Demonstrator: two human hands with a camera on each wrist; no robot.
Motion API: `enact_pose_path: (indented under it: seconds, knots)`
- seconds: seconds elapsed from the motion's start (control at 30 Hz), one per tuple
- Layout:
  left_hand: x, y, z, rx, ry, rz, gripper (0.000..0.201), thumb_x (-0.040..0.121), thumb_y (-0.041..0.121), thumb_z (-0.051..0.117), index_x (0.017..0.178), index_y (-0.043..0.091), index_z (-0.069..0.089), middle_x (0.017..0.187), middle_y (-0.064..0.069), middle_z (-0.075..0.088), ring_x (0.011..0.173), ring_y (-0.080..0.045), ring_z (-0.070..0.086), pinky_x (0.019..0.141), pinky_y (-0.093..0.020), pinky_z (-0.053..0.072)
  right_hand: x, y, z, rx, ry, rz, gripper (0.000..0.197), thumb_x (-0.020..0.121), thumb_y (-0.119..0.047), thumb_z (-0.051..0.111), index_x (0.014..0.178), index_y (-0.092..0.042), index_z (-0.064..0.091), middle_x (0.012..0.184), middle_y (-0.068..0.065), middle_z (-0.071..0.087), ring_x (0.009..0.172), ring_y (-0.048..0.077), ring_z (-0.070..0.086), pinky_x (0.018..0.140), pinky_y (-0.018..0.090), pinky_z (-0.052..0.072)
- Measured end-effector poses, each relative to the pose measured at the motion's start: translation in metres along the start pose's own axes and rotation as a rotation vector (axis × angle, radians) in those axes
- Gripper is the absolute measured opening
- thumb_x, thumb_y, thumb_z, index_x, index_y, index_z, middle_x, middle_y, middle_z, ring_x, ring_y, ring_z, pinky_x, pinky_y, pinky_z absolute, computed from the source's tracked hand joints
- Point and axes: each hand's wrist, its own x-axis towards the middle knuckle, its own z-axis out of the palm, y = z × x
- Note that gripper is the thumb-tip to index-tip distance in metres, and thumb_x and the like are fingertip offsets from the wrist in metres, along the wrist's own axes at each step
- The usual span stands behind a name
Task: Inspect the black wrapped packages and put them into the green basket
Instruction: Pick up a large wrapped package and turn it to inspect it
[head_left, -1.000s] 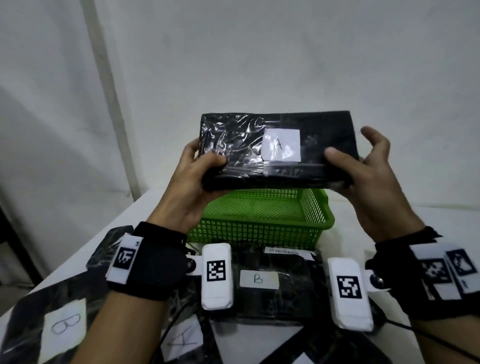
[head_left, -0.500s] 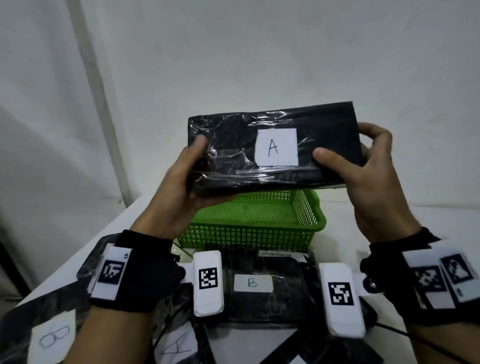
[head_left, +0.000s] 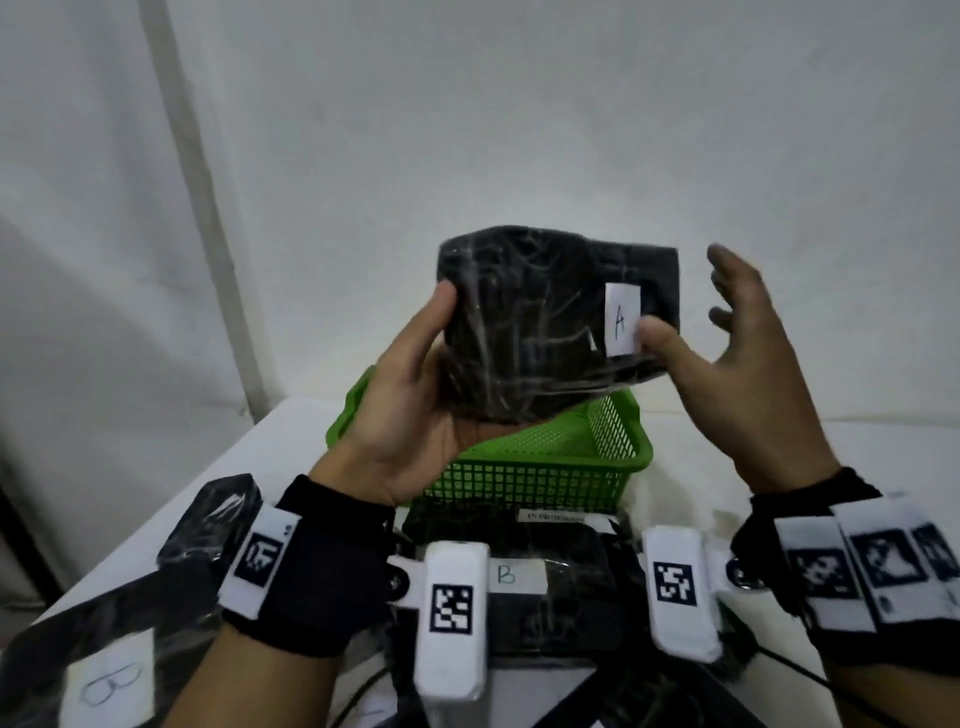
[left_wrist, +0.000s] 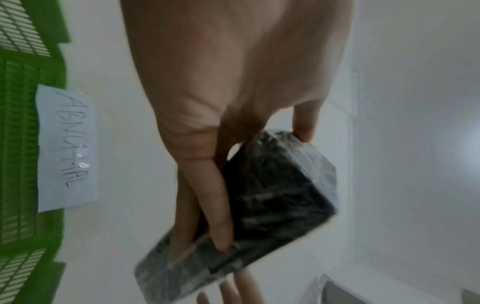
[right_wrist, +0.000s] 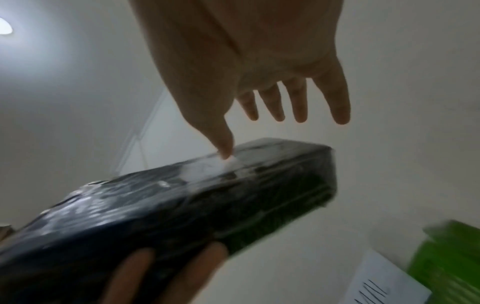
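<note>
The left hand (head_left: 415, 410) is now gripping the turned package (head_left: 540, 322) alone; the right hand (head_left: 737, 364) is spreading, thumb touching; inspection is continuing above the green basket (head_left: 524, 473).

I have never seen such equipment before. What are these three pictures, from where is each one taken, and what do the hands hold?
No machine works here: a person works with bare hands and wears cameras. The large picture comes from a head camera that looks down at a white table; the other two come from cameras on each wrist that look along the fingers. The left hand holds a black wrapped package with a paper label "A", above the green basket. The right hand is open; only its thumb touches the package. More black packages lie on the table, one labelled "B". The left wrist view shows a note reading "ABNORMAL" on a green basket.
</note>
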Motion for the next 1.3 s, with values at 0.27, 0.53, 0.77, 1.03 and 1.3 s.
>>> enact_pose_path:
  seconds: [0.27,0.53,0.77,1.03,1.3]
  knots:
    - [0.004,-0.010,0.019,0.215,0.027,0.063,0.055,0.101,0.055,0.027,0.140,0.024,0.051,0.135,-0.010,0.063,0.119,-0.031,0.064,0.091,-0.054,0.056,-0.014,-0.027,0.003,0.287,-0.492,-0.145,0.108,0.073,-0.051,0.083,0.158,-0.040,0.017,0.151,-0.026,0.037,0.128,-0.025,0.038,0.098,0.001,0.038]
    - [0.000,0.003,0.009,0.305,0.048,-0.015,0.048,0.093,0.057,0.045,0.121,0.023,0.065,0.120,0.005,0.067,0.087,-0.028,0.069,0.076,-0.045,0.057,-0.021,-0.021,0.019,0.250,-0.440,-0.226,0.082,0.076,-0.031,0.076,0.144,-0.029,0.031,0.136,-0.015,0.053,0.126,0.002,0.054,0.099,0.035,0.053]
    - [0.000,0.008,-0.004,0.369,0.066,-0.151,0.059,0.076,0.059,0.063,0.124,0.024,0.067,0.112,-0.006,0.072,0.082,-0.023,0.073,0.068,-0.039,0.057,-0.023,-0.021,0.031,0.200,-0.549,-0.300,0.104,0.071,-0.034,0.087,0.150,-0.024,0.020,0.155,-0.004,0.039,0.143,0.008,0.041,0.114,0.042,0.043]
    - [0.008,-0.006,-0.005,0.330,0.064,-0.030,0.076,0.059,0.036,0.074,0.127,0.011,0.052,0.116,-0.014,0.068,0.093,-0.024,0.068,0.078,-0.044,0.060,-0.010,-0.023,0.021,0.414,-0.445,0.349,0.107,0.062,-0.083,0.057,0.153,-0.045,0.015,0.142,-0.016,0.053,0.129,0.016,0.054,0.109,0.052,0.040]
    - [0.006,-0.009,0.001,0.465,-0.018,0.118,0.066,0.064,0.027,0.071,0.129,0.020,0.056,0.128,-0.006,0.065,0.111,-0.019,0.066,0.083,-0.032,0.055,-0.007,-0.014,0.014,0.596,-0.510,0.379,0.092,0.058,-0.054,0.076,0.140,-0.028,0.045,0.110,-0.008,0.076,0.103,0.018,0.073,0.094,0.053,0.054]
